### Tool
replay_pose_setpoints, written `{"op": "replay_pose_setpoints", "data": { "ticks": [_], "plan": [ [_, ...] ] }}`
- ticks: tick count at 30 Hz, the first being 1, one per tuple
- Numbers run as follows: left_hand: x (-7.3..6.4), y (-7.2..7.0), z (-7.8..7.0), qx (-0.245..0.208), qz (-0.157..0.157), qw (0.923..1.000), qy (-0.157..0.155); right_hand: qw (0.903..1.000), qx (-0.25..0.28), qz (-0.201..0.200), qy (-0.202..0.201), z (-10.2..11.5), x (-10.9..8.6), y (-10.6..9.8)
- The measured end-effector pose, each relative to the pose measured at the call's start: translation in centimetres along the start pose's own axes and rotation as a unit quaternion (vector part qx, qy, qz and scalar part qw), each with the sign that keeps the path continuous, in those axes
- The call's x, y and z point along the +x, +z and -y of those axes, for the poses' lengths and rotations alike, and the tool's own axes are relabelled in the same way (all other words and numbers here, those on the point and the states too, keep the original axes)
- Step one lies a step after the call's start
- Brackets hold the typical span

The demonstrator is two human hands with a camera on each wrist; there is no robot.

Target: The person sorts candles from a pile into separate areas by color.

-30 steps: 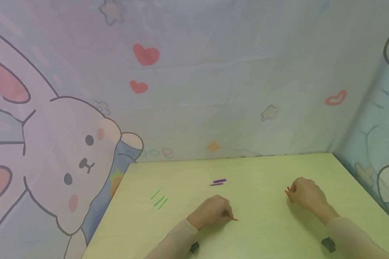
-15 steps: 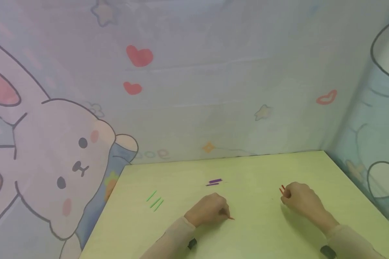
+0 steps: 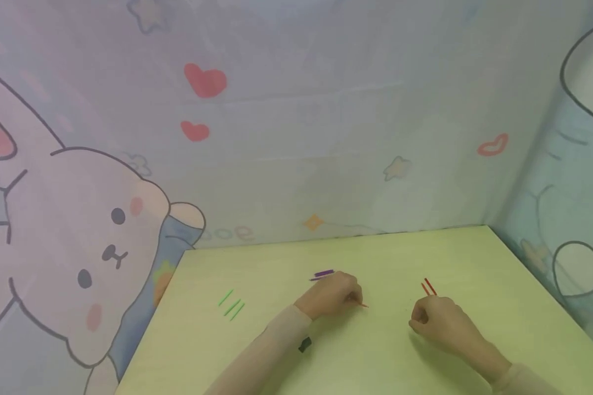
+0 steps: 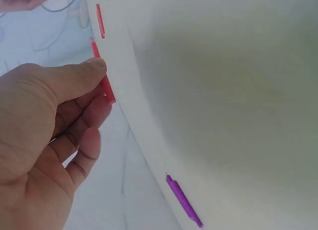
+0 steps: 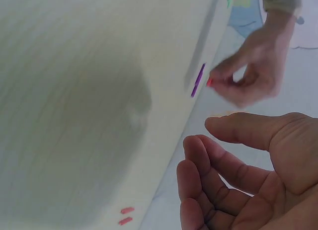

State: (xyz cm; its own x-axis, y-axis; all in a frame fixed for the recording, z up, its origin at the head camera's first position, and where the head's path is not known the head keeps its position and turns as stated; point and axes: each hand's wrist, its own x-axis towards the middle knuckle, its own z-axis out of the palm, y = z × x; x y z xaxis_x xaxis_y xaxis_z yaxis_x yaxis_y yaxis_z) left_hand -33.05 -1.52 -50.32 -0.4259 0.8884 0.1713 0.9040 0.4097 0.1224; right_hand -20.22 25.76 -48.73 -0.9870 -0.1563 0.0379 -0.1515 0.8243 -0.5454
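My left hand (image 3: 330,296) pinches a thin red candle (image 4: 109,91) between thumb and fingers, above the table in front of the purple candles (image 3: 324,272). A short wick shows at the candle's end in the left wrist view. On the right, two red candles (image 3: 430,286) lie side by side on the table, just beyond my right hand (image 3: 440,326). That hand holds nothing; its fingers bend loosely and the thumb stands apart from them, as the right wrist view shows. The left hand partly covers one purple candle.
Several green candles (image 3: 232,307) lie apart on the left of the pale yellow table (image 3: 375,356). A printed cloth (image 3: 296,137) with a rabbit, hearts and stars hangs behind the table's back edge.
My right hand has left the two red candles and drawn back toward me, slightly left. My left hand has moved forward with its red candle, toward the purple ones.
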Motion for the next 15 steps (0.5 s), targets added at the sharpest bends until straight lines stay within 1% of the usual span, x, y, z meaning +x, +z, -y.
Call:
{"op": "replay_pose_setpoints", "data": {
  "ticks": [3, 6, 10, 12, 15],
  "plan": [
    [1.5, -0.1, 0.1, -0.01, 0.004, 0.9999, 0.006, 0.9999, 0.007, 0.011, 0.004, 0.6, -0.6, 0.4],
    [2.7, 0.1, 0.1, -0.005, 0.009, 0.9999, 0.005, 0.9995, 0.014, 0.03, -0.004, 0.9, -1.1, 1.1],
    [4.6, 0.4, -0.1, 0.008, 0.014, 0.9998, 0.01, 0.998, 0.021, 0.047, -0.037, 1.0, -1.8, 1.7],
    [5.6, 0.4, -0.3, 0.018, 0.012, 0.9996, 0.018, 0.9966, 0.026, 0.052, -0.058, 1.1, -2.2, 1.9],
    [6.9, 0.6, -0.7, 0.028, 0.007, 0.9991, 0.033, 0.9944, 0.04, 0.057, -0.079, 1.3, -2.6, 2.1]
  ]
}}
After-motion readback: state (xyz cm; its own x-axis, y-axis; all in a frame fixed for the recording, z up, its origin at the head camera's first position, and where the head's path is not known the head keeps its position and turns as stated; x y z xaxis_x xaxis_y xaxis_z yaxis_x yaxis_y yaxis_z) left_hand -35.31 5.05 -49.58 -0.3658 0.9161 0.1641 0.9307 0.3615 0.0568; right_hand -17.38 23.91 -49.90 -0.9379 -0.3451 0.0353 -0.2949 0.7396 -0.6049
